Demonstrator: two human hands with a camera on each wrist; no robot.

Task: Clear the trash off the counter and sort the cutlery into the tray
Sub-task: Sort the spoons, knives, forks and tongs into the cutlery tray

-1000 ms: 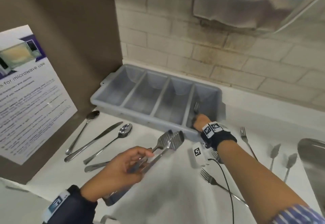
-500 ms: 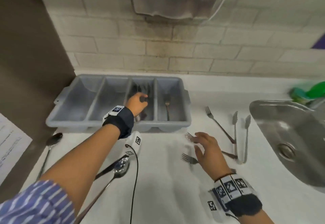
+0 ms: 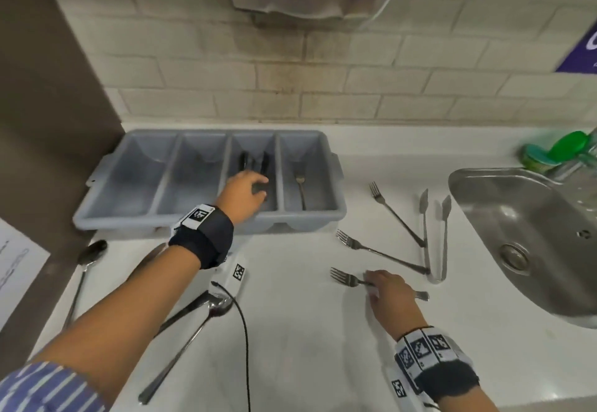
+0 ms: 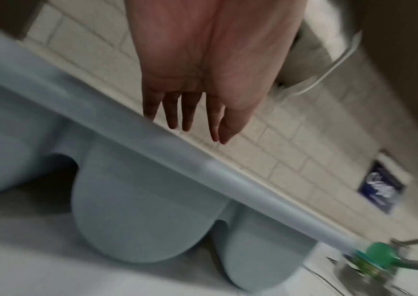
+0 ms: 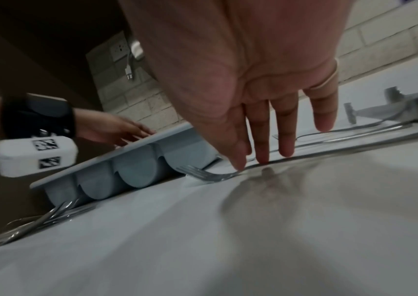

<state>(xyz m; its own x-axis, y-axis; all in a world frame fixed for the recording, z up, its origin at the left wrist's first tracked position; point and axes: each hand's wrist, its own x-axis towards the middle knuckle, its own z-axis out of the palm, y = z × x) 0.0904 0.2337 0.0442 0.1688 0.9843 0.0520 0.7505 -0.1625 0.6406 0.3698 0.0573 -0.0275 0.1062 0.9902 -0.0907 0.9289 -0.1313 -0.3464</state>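
Observation:
The grey four-compartment tray (image 3: pixel 97 217) stands against the tiled wall. Dark tongs (image 3: pixel 255 162) lie in its third compartment and one fork (image 3: pixel 300 188) in the fourth. My left hand (image 3: pixel 245 191) hovers over the third compartment, and the left wrist view shows that left hand (image 4: pixel 190 120) with fingers straight and empty. My right hand (image 3: pixel 384 288) is down on the counter, its straight fingertips (image 5: pixel 238 166) touching the handle of the nearest fork (image 3: pixel 347 277). Two more forks (image 3: pixel 378 251) and metal tongs (image 3: pixel 434 233) lie to the right of the tray.
Two spoons (image 3: pixel 92 253) and a knife (image 3: pixel 184 311) lie on the counter at the left, under my left forearm. A steel sink (image 3: pixel 517 233) is at the right, with a green-capped bottle (image 3: pixel 562 149) behind it. A brown panel (image 3: pixel 38 120) bounds the left side.
My left hand carried the tongs into the third compartment and let them go. My right hand left a fork in the fourth compartment and came down onto the nearest fork on the counter.

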